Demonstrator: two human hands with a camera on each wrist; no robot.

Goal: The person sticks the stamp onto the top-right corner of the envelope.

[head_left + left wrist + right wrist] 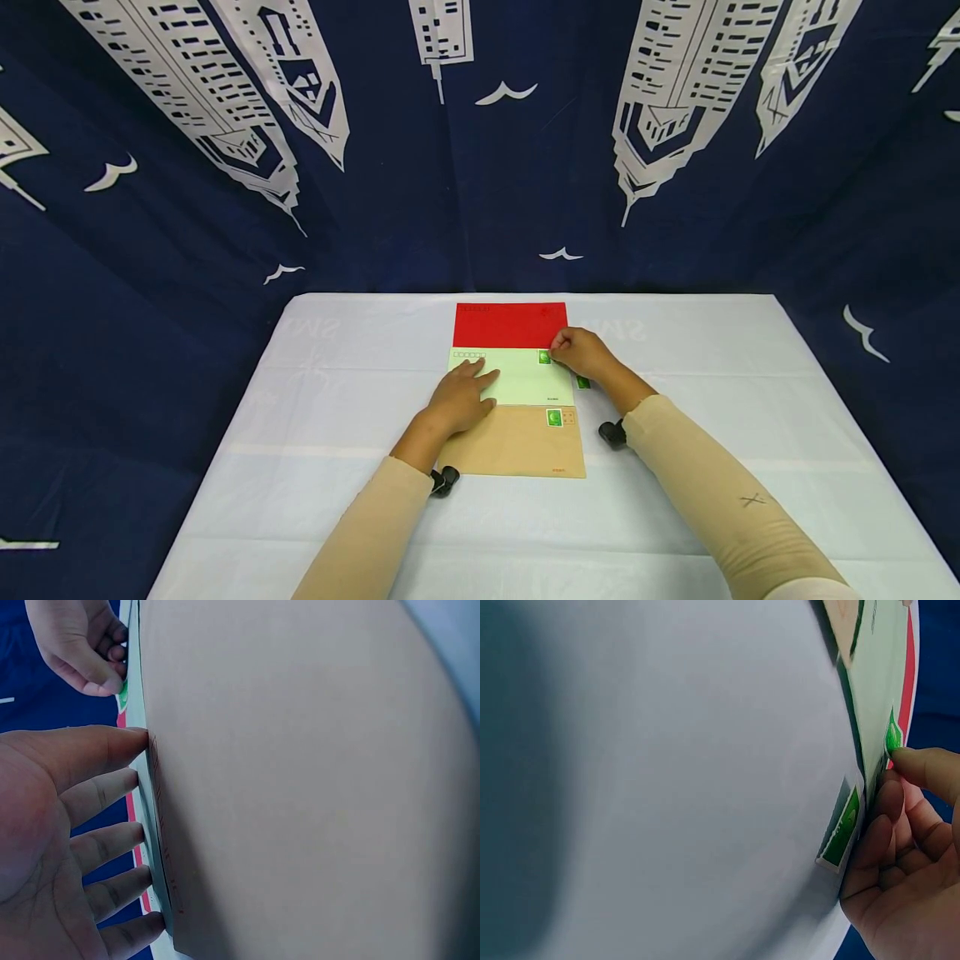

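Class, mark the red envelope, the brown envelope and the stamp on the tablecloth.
Red envelope (pixel 511 326), head view: visible middle.
Brown envelope (pixel 512 445), head view: middle of front.
Stamp (pixel 843 831), right wrist view: green printed area.

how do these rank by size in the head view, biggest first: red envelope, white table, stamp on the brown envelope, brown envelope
1. White table
2. Brown envelope
3. Red envelope
4. Stamp on the brown envelope
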